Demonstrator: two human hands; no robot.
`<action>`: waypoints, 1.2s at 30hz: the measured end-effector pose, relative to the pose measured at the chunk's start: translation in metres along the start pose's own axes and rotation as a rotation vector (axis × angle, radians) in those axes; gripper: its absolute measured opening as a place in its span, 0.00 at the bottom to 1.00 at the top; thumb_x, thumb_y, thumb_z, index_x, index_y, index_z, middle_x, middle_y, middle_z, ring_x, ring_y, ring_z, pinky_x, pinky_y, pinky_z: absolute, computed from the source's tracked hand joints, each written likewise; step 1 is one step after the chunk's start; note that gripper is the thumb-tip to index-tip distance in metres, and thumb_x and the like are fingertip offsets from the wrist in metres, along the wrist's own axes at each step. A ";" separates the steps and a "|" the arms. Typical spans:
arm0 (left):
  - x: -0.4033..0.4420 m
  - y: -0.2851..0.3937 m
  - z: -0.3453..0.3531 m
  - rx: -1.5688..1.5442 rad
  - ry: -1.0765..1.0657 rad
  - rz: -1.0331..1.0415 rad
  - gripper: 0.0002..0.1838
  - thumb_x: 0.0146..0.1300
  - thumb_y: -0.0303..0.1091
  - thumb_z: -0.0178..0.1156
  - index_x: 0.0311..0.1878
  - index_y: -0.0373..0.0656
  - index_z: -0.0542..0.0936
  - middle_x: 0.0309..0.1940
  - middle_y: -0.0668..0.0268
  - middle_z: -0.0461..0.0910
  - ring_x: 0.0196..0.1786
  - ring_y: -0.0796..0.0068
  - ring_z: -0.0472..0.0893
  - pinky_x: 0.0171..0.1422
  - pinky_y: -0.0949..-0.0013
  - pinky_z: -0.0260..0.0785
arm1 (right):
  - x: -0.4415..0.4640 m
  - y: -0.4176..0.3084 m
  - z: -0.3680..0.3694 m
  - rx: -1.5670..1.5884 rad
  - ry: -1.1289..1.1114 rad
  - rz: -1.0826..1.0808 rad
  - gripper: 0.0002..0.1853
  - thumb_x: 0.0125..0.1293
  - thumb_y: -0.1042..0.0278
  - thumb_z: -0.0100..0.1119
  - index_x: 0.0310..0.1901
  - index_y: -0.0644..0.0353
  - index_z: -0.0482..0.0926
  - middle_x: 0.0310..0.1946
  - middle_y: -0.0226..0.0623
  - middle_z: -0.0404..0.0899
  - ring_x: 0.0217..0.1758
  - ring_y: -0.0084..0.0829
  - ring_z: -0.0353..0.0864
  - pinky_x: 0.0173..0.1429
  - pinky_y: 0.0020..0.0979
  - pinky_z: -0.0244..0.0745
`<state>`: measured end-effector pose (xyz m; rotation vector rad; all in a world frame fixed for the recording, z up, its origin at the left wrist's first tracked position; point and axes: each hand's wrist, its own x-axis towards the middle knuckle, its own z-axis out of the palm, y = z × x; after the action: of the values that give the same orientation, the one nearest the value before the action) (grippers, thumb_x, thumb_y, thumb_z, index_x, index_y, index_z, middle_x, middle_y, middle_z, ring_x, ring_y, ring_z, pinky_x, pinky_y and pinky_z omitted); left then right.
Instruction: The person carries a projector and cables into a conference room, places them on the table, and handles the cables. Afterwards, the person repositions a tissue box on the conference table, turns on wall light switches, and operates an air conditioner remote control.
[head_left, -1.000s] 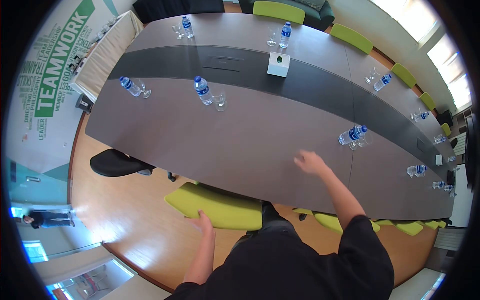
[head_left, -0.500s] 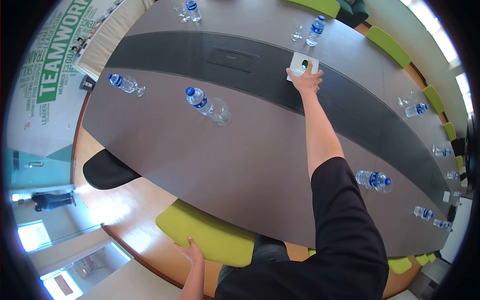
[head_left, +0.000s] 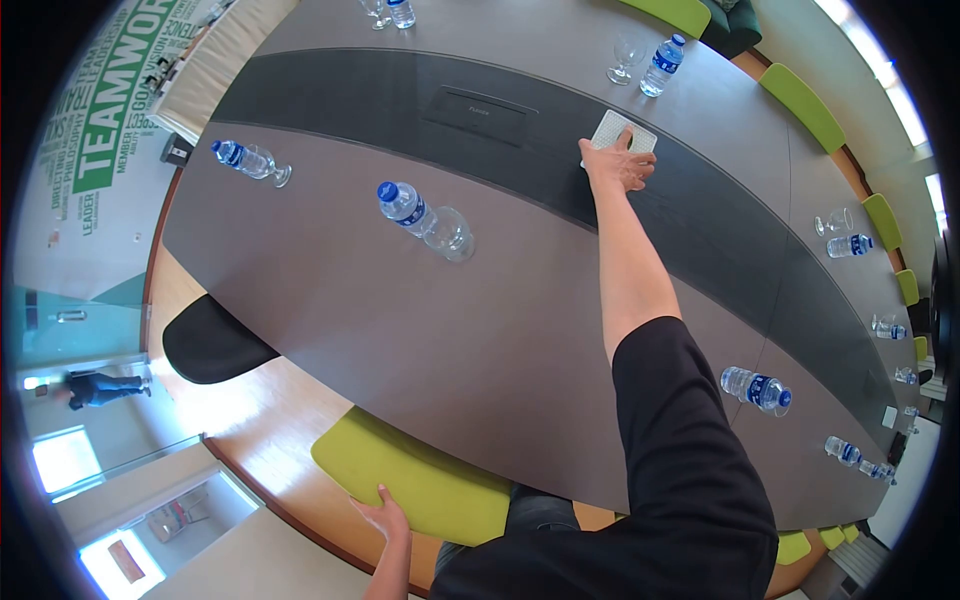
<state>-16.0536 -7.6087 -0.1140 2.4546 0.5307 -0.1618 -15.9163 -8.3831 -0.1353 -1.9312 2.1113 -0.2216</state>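
My right hand (head_left: 620, 168) reaches across the long table (head_left: 400, 330) and grips the small white box (head_left: 612, 128) on the dark centre strip, its fingers over the top and sides. The hand covers much of the box. Down at the lower left, my left hand (head_left: 383, 517) is held with its fingers apart beside the lime-green chair (head_left: 415, 480), and nothing is in it. A water bottle (head_left: 665, 66) and a stemmed glass (head_left: 627, 58) stand just beyond the box.
Another bottle (head_left: 403, 205) and glass (head_left: 450, 235) stand near the middle of the table. Further bottles and glasses line both sides. A black chair (head_left: 215, 340) is at the left edge. A person (head_left: 100, 390) stands by the far-left doorway.
My right hand has gone from above the near side of the table out to the white box and closed on it. The view has shifted; the box now looks more tilted.
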 end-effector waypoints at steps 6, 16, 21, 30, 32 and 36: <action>0.006 -0.002 0.004 0.013 0.010 0.041 0.44 0.81 0.26 0.67 0.90 0.26 0.53 0.85 0.35 0.66 0.84 0.38 0.71 0.90 0.47 0.63 | -0.036 -0.018 0.002 -0.017 -0.040 -0.033 0.58 0.65 0.25 0.70 0.92 0.30 0.54 0.83 0.76 0.53 0.77 0.64 0.69 0.69 0.62 0.77; 0.011 0.016 0.011 0.029 0.022 0.052 0.44 0.80 0.29 0.69 0.89 0.26 0.55 0.82 0.33 0.69 0.82 0.35 0.73 0.88 0.45 0.65 | -0.063 -0.011 -0.013 0.083 -0.052 -0.133 0.63 0.68 0.16 0.62 0.96 0.30 0.42 0.90 0.78 0.38 0.88 0.80 0.54 0.79 0.82 0.59; 0.021 -0.002 0.016 0.027 0.025 0.103 0.45 0.79 0.29 0.69 0.89 0.26 0.54 0.82 0.32 0.69 0.82 0.34 0.73 0.88 0.44 0.65 | -0.151 0.045 0.001 0.324 0.236 -0.391 0.57 0.75 0.30 0.65 0.95 0.37 0.45 0.91 0.71 0.39 0.93 0.72 0.46 0.85 0.86 0.44; 0.026 -0.014 0.020 -0.101 0.019 0.168 0.43 0.79 0.28 0.68 0.87 0.25 0.56 0.80 0.32 0.70 0.81 0.35 0.74 0.87 0.45 0.66 | -0.506 0.189 -0.043 0.871 -0.288 -0.999 0.24 0.67 0.77 0.70 0.64 0.55 0.79 0.60 0.46 0.80 0.70 0.52 0.78 0.74 0.55 0.67; 0.038 -0.040 0.034 -0.123 0.037 0.211 0.41 0.79 0.27 0.67 0.87 0.26 0.58 0.77 0.33 0.73 0.79 0.35 0.76 0.85 0.45 0.69 | -0.566 0.201 -0.064 0.860 -0.563 -1.115 0.21 0.70 0.74 0.70 0.63 0.51 0.80 0.60 0.45 0.81 0.68 0.52 0.79 0.72 0.55 0.70; 0.078 -0.111 0.038 0.015 -0.370 0.412 0.35 0.84 0.34 0.60 0.86 0.33 0.62 0.72 0.41 0.80 0.71 0.40 0.83 0.76 0.49 0.76 | -0.640 0.221 -0.044 0.588 -0.946 -1.412 0.19 0.76 0.66 0.68 0.66 0.48 0.80 0.62 0.42 0.83 0.69 0.53 0.79 0.70 0.55 0.73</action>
<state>-16.0275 -7.5241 -0.2244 2.4096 -0.1367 -0.4357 -16.0922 -7.7285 -0.0972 -2.0715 -0.0757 -0.1036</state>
